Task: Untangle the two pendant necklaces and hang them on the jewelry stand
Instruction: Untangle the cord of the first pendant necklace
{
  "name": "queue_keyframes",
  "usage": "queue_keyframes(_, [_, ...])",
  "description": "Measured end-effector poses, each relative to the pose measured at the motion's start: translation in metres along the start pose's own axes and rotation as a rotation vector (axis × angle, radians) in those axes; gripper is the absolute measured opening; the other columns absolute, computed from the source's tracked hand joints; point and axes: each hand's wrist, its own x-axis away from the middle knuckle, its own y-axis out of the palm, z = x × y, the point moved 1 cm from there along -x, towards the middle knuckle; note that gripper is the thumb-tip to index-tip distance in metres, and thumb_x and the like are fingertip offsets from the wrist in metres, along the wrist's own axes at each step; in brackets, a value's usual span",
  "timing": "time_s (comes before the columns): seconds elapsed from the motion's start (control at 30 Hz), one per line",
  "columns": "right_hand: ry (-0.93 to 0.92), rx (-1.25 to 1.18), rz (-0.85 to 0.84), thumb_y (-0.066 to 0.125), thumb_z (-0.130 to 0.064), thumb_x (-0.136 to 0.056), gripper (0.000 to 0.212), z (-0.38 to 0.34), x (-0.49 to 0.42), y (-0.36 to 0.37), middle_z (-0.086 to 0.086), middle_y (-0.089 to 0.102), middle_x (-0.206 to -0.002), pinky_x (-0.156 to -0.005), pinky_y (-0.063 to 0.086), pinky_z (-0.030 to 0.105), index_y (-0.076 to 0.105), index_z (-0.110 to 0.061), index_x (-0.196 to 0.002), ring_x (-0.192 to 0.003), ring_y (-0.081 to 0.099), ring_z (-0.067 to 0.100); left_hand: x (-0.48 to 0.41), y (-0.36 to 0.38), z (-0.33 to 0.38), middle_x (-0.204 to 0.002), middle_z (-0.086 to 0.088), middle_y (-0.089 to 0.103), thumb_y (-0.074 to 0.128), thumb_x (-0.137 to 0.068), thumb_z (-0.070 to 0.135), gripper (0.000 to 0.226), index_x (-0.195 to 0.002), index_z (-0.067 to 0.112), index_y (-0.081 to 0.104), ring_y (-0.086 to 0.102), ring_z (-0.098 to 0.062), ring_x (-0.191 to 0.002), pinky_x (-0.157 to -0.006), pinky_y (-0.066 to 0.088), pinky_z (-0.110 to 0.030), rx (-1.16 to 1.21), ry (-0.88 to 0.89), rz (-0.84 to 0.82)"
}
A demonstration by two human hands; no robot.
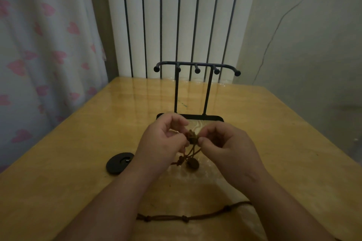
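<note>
Both hands, left hand (161,141) and right hand (225,143), pinch the brown knotted cord tangle (191,136) (pendant (193,164) dangling) before the jewelry stand (195,68); fingers curled tight.

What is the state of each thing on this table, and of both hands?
knot: tangled, held above the table
left hand: fingers pinch the knot
right hand: fingers pinch the knot from the other side
brown pendant: dangles on cords under the knot
black disc: lies flat on the table
knotted cord: lies loose on the table, by the forearms
jewelry stand: upright, all pegs bare
</note>
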Motion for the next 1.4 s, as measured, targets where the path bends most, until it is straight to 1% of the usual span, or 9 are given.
queue_keyframes(0.13, [-0.020, 0.009, 0.037, 0.069, -0.011, -0.083, 0.020, 0.0015, 0.0003, 0.0005, -0.008, 0.066, -0.071, -0.057, 0.049, 0.014, 0.067, -0.030, -0.078, -0.067, 0.061, 0.004, 0.0008, -0.0008, -0.0009, -0.088, 0.000, 0.070, 0.056, -0.076, 0.017, 0.029, -0.098, 0.022, 0.074, 0.066, -0.016, -0.082, -0.071, 0.058, -0.029, 0.033, 0.051, -0.052])
queue_keyframes(0.2, [-0.028, 0.002, 0.058, 0.070, -0.011, -0.081, 0.020, 0.0019, 0.0001, 0.0004, -0.010, 0.066, -0.071, -0.058, 0.049, 0.013, 0.067, -0.031, -0.077, -0.068, 0.061, 0.003, 0.0013, -0.0006, -0.0017, -0.088, 0.001, 0.071, 0.060, -0.081, 0.020, 0.023, -0.099, 0.023, 0.075, 0.067, -0.016, -0.083, -0.072, 0.058, -0.029, 0.033, 0.059, -0.045])
queue_keyframes(0.27, [-0.037, 0.007, 0.070, 0.071, -0.011, -0.081, 0.020, 0.0021, 0.0000, 0.0005, -0.010, 0.066, -0.071, -0.058, 0.049, 0.013, 0.067, -0.030, -0.077, -0.068, 0.062, 0.003, 0.0004, -0.0002, -0.0030, -0.087, 0.001, 0.072, 0.064, -0.090, 0.014, 0.016, -0.101, 0.021, 0.074, 0.069, -0.015, -0.082, -0.071, 0.057, -0.027, 0.037, 0.059, -0.031])
queue_keyframes(0.43, [-0.019, 0.030, 0.070, 0.074, -0.012, -0.079, 0.020, 0.0034, -0.0006, 0.0014, -0.007, 0.066, -0.075, -0.060, 0.051, 0.016, 0.065, -0.030, -0.082, -0.070, 0.061, 0.004, -0.0012, 0.0007, -0.0053, -0.086, 0.004, 0.075, 0.064, -0.089, 0.000, 0.026, -0.095, 0.023, 0.073, 0.072, -0.013, -0.080, -0.071, 0.057, -0.027, 0.040, 0.023, 0.007])
queue_keyframes(0.8, [0.027, 0.031, 0.022, 0.069, -0.024, -0.084, 0.010, 0.0049, -0.0019, 0.0023, -0.007, 0.064, -0.073, -0.058, 0.045, 0.012, 0.069, -0.029, -0.092, -0.068, 0.057, -0.002, -0.0020, 0.0018, -0.0047, -0.083, -0.001, 0.073, 0.059, -0.090, -0.006, 0.028, -0.097, 0.020, 0.066, 0.071, -0.015, -0.077, -0.070, 0.056, -0.028, 0.134, -0.011, -0.003])
queue_keyframes(0.97, [0.061, 0.052, 0.000, 0.059, -0.026, -0.089, 0.013, 0.0038, -0.0029, 0.0016, -0.005, 0.062, -0.068, -0.054, 0.044, 0.017, 0.066, -0.026, -0.078, -0.060, 0.053, 0.001, -0.0005, 0.0026, -0.0034, -0.091, 0.010, 0.071, 0.056, -0.093, 0.000, 0.042, -0.093, 0.037, 0.075, 0.063, -0.009, -0.078, -0.071, 0.052, -0.025, 0.042, 0.004, -0.056])
queue_keyframes(1.1, [0.139, -0.051, -0.017, 0.056, -0.027, -0.089, 0.018, 0.0034, -0.0036, 0.0007, 0.000, 0.063, -0.069, -0.061, 0.047, 0.031, 0.068, -0.019, -0.077, -0.057, 0.050, 0.006, 0.0020, 0.0039, -0.0012, -0.093, 0.011, 0.069, 0.057, -0.095, 0.009, 0.033, -0.094, 0.039, 0.071, 0.064, -0.010, -0.084, -0.071, 0.051, -0.024, -0.004, -0.026, -0.045])
queue_keyframes(1.27, [0.235, -0.176, -0.044, 0.056, -0.024, -0.089, 0.018, 0.0061, -0.0042, 0.0009, -0.008, 0.060, -0.065, -0.062, 0.043, 0.027, 0.068, -0.018, -0.078, -0.057, 0.051, 0.000, 0.0031, 0.0044, 0.0009, -0.090, 0.011, 0.069, 0.059, -0.095, 0.013, 0.028, -0.095, 0.039, 0.069, 0.064, -0.009, -0.080, -0.068, 0.055, -0.024, -0.054, -0.045, -0.042])
queue_keyframes(1.4, [0.177, -0.266, -0.017, 0.062, -0.016, -0.086, 0.007, 0.0043, -0.0027, -0.0019, -0.001, 0.064, -0.078, -0.055, 0.046, 0.015, 0.067, -0.019, -0.091, -0.062, 0.057, -0.002, 0.0012, 0.0039, -0.0006, -0.088, 0.010, 0.069, 0.060, -0.094, 0.015, 0.024, -0.094, 0.037, 0.069, 0.064, -0.006, -0.076, -0.067, 0.053, -0.022, -0.064, -0.055, -0.020])
